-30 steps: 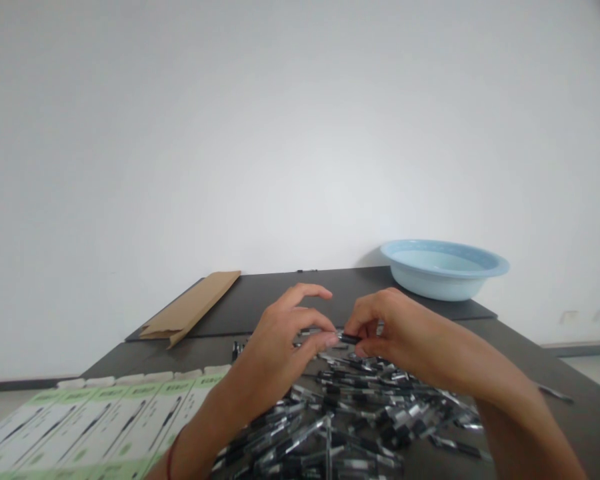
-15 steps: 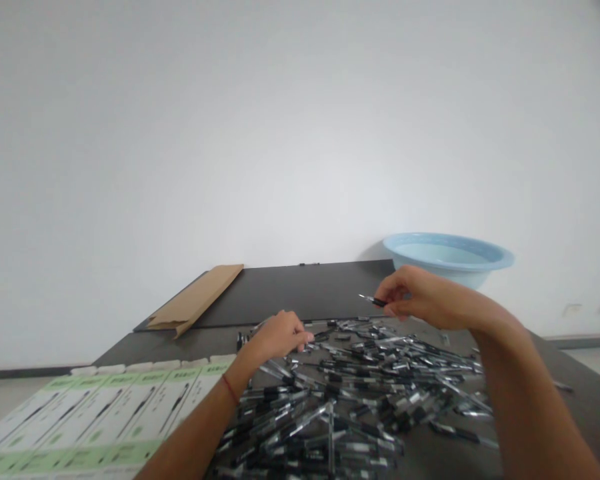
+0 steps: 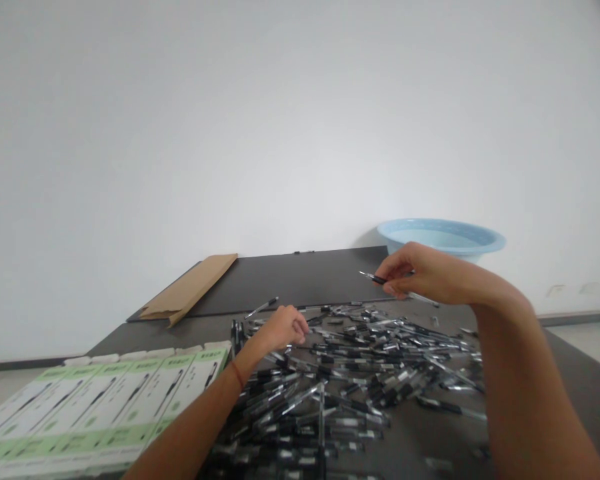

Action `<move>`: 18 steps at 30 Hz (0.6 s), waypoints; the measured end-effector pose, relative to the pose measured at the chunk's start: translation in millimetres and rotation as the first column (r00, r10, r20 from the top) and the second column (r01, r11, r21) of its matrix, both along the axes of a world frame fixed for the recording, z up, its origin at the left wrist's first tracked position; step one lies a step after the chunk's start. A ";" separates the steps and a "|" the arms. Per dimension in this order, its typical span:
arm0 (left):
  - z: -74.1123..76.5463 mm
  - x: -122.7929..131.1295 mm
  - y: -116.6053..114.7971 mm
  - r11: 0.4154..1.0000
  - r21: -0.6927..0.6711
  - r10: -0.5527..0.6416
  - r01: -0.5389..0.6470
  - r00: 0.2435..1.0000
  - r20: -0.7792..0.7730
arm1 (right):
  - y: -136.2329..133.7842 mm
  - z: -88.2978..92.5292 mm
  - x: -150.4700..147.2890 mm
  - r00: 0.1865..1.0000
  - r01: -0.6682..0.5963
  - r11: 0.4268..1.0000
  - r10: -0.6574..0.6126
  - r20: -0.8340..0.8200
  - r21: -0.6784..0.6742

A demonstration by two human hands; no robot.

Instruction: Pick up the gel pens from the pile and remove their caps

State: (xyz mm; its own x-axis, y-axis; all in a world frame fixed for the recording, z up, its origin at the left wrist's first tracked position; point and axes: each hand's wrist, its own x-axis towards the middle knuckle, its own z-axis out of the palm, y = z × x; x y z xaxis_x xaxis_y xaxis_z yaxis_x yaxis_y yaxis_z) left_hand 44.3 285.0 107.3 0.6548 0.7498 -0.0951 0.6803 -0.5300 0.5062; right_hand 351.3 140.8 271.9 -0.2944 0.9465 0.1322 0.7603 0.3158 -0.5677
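Note:
A clear pen with a black grip point(image 3: 379, 280) is pinched in my right hand point(image 3: 405, 272), raised above the far right of the heap, its tip pointing left. The pen's rear end sticks out below the palm. My left hand point(image 3: 283, 327) is low at the heap's far left side, fingers curled closed; what they hold, if anything, is hidden. Just beyond that hand, a single pen point(image 3: 263, 307) lies at a slant. Many similar clear and black pens point(image 3: 350, 360) are spread in a loose pile between and below my hands.
White and green pen boxes point(image 3: 105, 400) stand in a row at the front left. A brown paper envelope point(image 3: 193, 287) rests on a dark board point(image 3: 300, 280) at the back. A light blue basin point(image 3: 440, 230) is at the back right, near the wall.
The view has tilted slightly down. My left hand's fingers have curled inward, and the slanted pen beyond it now shows. My right hand still holds its pen, whose rear end has come into sight.

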 end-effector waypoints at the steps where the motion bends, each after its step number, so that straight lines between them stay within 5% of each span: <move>1: 3.8 -0.7 -1.0 1.000 0.008 0.001 -0.001 1.000 -0.001 | -1.0 0.1 -0.2 1.000 0.001 1.000 -0.001 0.004 0.014; 7: 42.8 -5.1 -17.5 0.976 0.213 0.036 -0.036 0.999 0.007 | -6.2 6.2 -5.3 0.995 0.041 0.997 -0.036 -0.089 0.063; 11: 75.8 -2.5 -44.2 0.961 0.272 -0.045 0.041 0.999 0.010 | 0.6 6.8 -10.8 0.960 -0.101 0.995 0.095 -0.264 -0.008; 15: 101.8 5.9 -96.2 0.897 0.309 -0.323 0.316 0.946 -0.031 | 11.0 -26.7 -9.9 0.863 -0.260 0.962 0.190 -0.468 -0.089; 18: 90.7 15.5 -158.0 0.738 0.325 -0.597 0.591 0.797 -0.095 | 11.7 -67.2 -1.0 0.806 -0.247 0.965 0.154 -0.572 -0.088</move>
